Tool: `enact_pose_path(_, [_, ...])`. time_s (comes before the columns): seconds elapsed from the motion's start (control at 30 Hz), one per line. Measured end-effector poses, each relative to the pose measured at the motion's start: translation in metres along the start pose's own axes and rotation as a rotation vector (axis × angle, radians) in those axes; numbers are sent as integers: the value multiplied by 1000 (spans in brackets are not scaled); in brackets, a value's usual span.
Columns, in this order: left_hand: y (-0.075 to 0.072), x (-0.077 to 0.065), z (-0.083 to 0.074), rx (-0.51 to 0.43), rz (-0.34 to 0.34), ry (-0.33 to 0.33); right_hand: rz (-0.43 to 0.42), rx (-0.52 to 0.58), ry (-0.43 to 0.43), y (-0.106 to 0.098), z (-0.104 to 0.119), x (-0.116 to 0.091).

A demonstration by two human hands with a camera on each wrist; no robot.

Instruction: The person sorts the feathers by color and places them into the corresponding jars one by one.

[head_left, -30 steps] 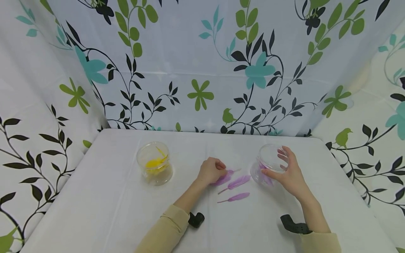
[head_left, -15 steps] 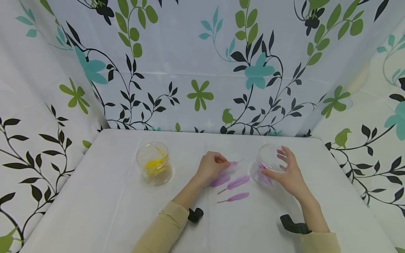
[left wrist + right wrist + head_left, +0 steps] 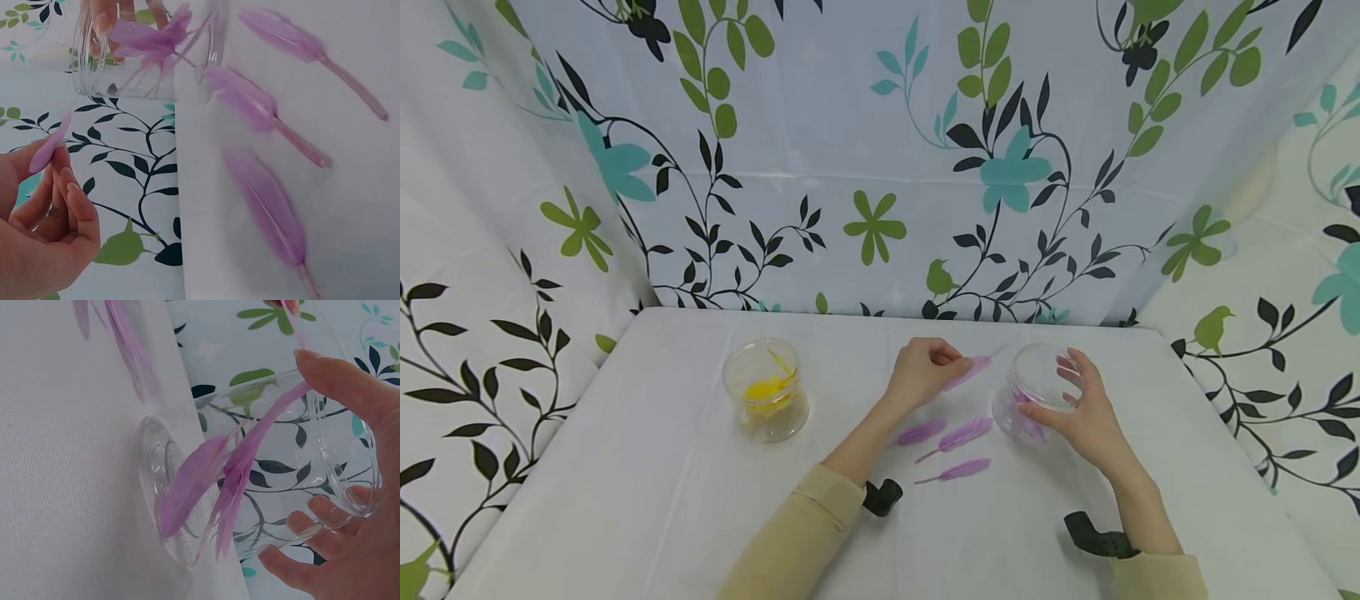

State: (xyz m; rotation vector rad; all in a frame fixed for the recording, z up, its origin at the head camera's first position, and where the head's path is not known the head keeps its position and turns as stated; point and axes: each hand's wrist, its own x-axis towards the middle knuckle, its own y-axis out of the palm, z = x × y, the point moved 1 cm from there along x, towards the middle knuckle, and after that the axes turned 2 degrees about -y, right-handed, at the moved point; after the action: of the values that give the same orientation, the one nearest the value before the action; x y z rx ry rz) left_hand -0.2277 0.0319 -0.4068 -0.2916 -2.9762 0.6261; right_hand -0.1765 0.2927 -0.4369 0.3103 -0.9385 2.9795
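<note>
Between thumb and fingers, my left hand (image 3: 928,367) pinches a purple feather (image 3: 973,369) above the table, its thin end pointing toward a clear jar (image 3: 1017,419) at the right. My right hand (image 3: 1093,412) grips that jar near its rim, thumb on one side and fingers round the other. Several purple feathers (image 3: 190,481) stand inside the jar, seen through its wall in the right wrist view. Three more feathers lie on the cloth left of the jar: one back left (image 3: 921,432), one in the middle (image 3: 966,433) and one in front (image 3: 965,470).
A second clear jar (image 3: 775,427) holding yellow feathers (image 3: 767,390) stands on the left of the table. White cloth (image 3: 700,517) covers the table. Leaf-patterned curtains (image 3: 820,150) hang behind and at both sides.
My left hand has lifted a purple feather off the cloth and carried it back and to the right, toward the right jar. My right hand keeps its grip on the jar.
</note>
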Motion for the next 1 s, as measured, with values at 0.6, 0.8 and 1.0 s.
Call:
enact_pose_path(0.6, [46,15,-37,-7,60,15,-10,34,-2,-1,-2,-1])
enact_pose_path(0.8, [58,17,-40,26,41,4,-15,43,-7,1,-1,-1])
enact_pose_path(1.0, [64,18,-45,89,23,7,-17,28,-18,2,-2,0])
